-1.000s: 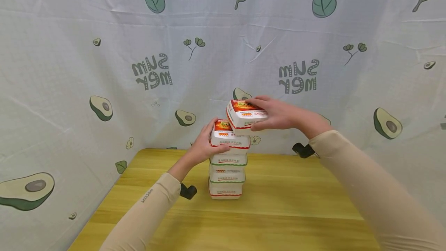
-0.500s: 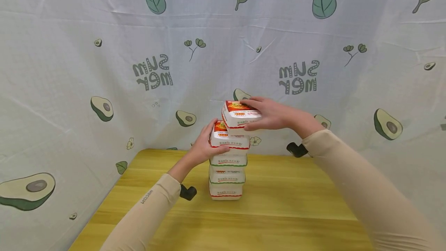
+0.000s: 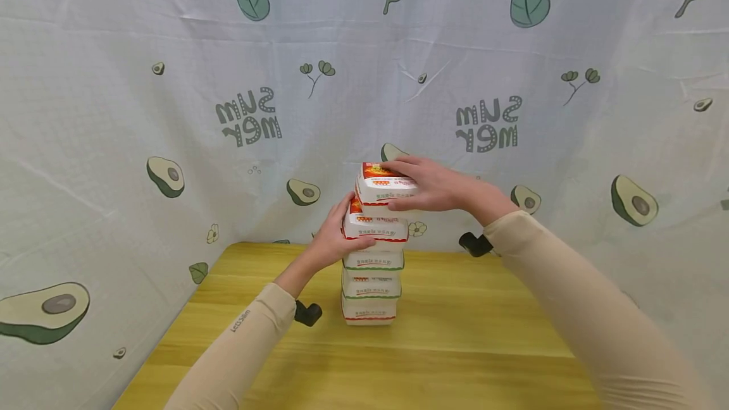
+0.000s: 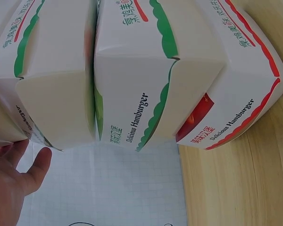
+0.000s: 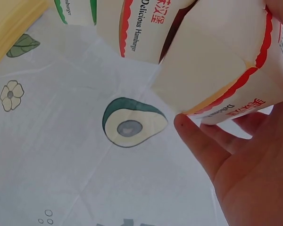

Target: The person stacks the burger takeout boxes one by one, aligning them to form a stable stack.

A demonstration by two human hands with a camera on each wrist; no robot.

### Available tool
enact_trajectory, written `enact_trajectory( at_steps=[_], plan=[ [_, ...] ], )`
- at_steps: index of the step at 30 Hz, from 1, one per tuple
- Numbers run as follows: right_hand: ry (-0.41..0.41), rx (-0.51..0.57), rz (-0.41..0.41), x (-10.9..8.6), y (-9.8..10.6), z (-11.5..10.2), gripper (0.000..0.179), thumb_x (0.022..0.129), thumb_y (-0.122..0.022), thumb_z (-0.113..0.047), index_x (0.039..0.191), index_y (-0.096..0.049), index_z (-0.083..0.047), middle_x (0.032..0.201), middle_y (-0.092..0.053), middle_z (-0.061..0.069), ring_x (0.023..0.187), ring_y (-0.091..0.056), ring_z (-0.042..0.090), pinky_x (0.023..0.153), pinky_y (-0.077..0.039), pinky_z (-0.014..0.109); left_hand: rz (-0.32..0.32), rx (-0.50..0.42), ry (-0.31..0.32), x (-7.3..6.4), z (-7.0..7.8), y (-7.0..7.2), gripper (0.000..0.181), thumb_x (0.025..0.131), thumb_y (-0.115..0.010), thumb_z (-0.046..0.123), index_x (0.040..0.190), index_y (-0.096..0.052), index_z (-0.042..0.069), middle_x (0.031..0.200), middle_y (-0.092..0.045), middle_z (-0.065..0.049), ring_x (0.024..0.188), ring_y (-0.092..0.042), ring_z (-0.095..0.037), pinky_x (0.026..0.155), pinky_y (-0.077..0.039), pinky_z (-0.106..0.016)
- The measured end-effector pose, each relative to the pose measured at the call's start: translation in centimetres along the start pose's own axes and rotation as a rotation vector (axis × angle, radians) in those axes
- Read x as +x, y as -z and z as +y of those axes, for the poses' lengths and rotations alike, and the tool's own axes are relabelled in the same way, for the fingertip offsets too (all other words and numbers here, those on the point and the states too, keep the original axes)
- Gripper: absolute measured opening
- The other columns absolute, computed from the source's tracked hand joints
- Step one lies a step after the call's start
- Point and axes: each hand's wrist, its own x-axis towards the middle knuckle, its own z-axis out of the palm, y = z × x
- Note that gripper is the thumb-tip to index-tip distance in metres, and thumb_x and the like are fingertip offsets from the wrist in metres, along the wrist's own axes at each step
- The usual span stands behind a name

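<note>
Several white paper hamburger boxes stand in a tall stack. The bottom box has red trim, and the two boxes above it have green trim. My left hand grips a red-trimmed box further up from its left side, fingers behind and thumb across the front. My right hand holds the topmost hamburger box from its right, fingers over the printed lid and thumb at the front. That box sits right at the lid below and covers most of it. In the right wrist view, my fingertips touch its lower edge.
The stack stands on a yellow wood-grain table. Behind it hangs a pale printed cloth with avocados and leaves, close to the table's back edge. Black wrist straps show at my left wrist and right wrist.
My right hand has moved left with the topmost hamburger box, bringing it more squarely over the stack. My left hand has kept its grip in the same place.
</note>
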Motion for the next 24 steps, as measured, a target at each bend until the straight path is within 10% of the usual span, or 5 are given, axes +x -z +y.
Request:
enact_trajectory(
  at_steps=[24],
  plan=[
    [-0.052, -0.067, -0.003, 0.8, -0.4, -1.5, 0.082, 0.088, -0.063, -0.067, 0.158, -0.031, -0.036, 0.164, -0.029, 0.009, 0.148, -0.03, 0.034, 0.108, -0.038, 0.056, -0.045, -0.097, -0.103, 0.2, 0.2, -0.2, 0.086, 0.086, -0.081, 0.014, 0.151, -0.028, 0.032, 0.132, -0.058, -0.004, 0.112, -0.066, -0.024, 0.089, -0.057, -0.043]
  ],
)
